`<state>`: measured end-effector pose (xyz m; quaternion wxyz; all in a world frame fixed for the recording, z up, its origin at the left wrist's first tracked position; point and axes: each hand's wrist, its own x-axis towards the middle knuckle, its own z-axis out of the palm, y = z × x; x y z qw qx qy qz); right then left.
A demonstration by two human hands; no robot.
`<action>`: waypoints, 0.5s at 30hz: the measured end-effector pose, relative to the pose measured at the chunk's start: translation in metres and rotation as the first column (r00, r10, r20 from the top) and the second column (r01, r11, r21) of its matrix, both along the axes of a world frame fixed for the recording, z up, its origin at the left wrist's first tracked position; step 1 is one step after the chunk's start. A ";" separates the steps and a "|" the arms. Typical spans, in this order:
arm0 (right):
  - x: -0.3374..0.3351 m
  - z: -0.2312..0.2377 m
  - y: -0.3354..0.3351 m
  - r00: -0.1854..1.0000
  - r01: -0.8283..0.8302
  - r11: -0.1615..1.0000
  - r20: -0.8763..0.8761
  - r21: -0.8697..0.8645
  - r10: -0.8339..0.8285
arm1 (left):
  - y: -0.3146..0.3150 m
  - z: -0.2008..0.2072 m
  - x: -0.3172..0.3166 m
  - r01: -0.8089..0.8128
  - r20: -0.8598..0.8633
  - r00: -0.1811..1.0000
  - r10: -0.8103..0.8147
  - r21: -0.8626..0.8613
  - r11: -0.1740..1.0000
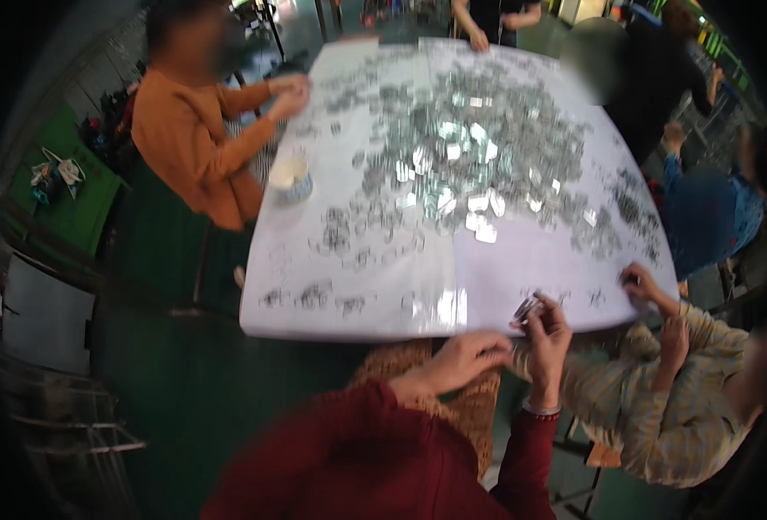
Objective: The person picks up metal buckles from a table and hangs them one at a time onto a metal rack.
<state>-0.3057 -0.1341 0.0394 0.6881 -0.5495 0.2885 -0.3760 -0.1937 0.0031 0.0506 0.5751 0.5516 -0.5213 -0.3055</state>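
My right hand is raised over the near edge of the white-topped table. Between its thumb and fingers it pinches a few small, thin, shiny metal-looking pieces. Just left of it, my left hand is closed, its fingers bent together toward my right wrist; whether anything is in them is hidden. A broad heap of thin, shiny, flat pieces covers the table's middle. Smaller dark groups of pieces lie along the near left part of the tabletop.
A white tub stands at the table's left edge. A person in orange works there. Another in a striped shirt sits close on my right, one hand on the table. More people stand or sit along the far and right sides.
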 end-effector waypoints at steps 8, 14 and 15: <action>-0.029 0.054 0.063 0.979 0.107 0.965 -0.142 -0.240 -0.144 | -0.009 0.008 -0.006 -0.024 -0.068 0.997 0.021 -0.039 0.999; -0.026 0.054 0.067 0.984 0.144 0.957 -0.067 -0.253 -0.165 | 0.002 0.007 0.000 -0.035 -0.068 0.997 0.036 0.020 0.999; -0.025 0.056 0.068 0.984 0.142 0.958 -0.067 -0.248 -0.163 | 0.003 0.006 0.002 -0.019 -0.084 0.996 0.022 0.036 0.999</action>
